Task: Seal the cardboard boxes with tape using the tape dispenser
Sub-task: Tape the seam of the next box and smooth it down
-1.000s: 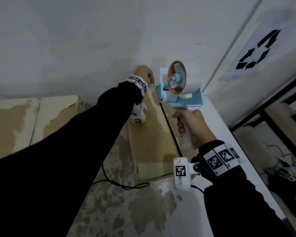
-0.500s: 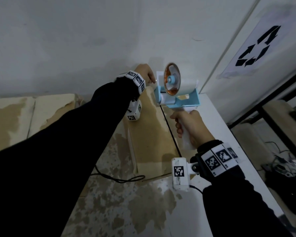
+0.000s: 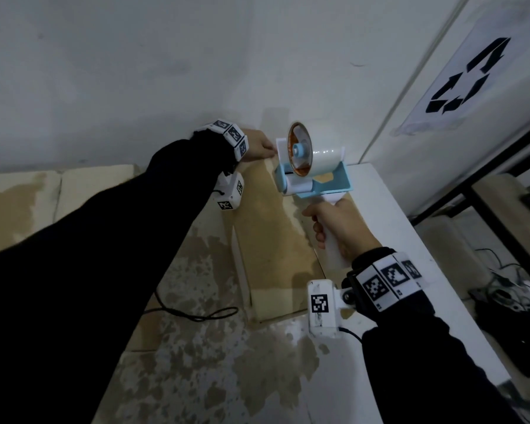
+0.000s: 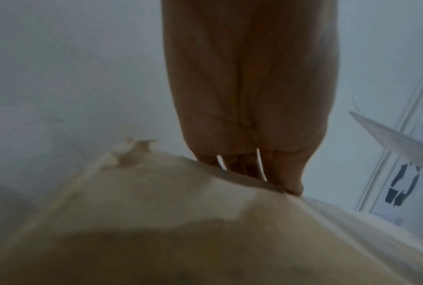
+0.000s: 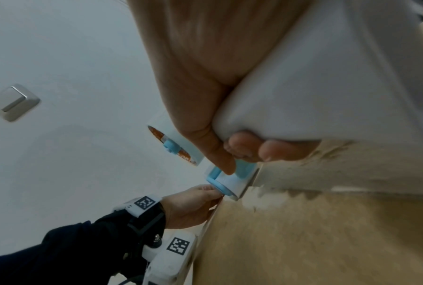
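A worn cardboard box (image 3: 273,240) lies on the white table (image 3: 389,215) against the wall. My left hand (image 3: 259,145) reaches to the box's far edge, fingers hooked over it (image 4: 249,115). My right hand (image 3: 340,228) grips the white handle of the blue-and-white tape dispenser (image 3: 311,166), which carries a roll of clear tape. Its front roller (image 5: 227,183) sits at the far end of the box's top, just right of my left hand (image 5: 193,204). The tape's free end is hidden.
More worn cardboard (image 3: 28,194) lies to the left. A black cable (image 3: 196,313) loops near the box's near corner. A recycling sign (image 3: 465,81) hangs on the right wall above a black-framed rack (image 3: 487,185). A light switch (image 5: 12,102) is on the wall.
The dispenser has come down and closer to my left hand at the box's far edge. My left hand has stayed at that edge.
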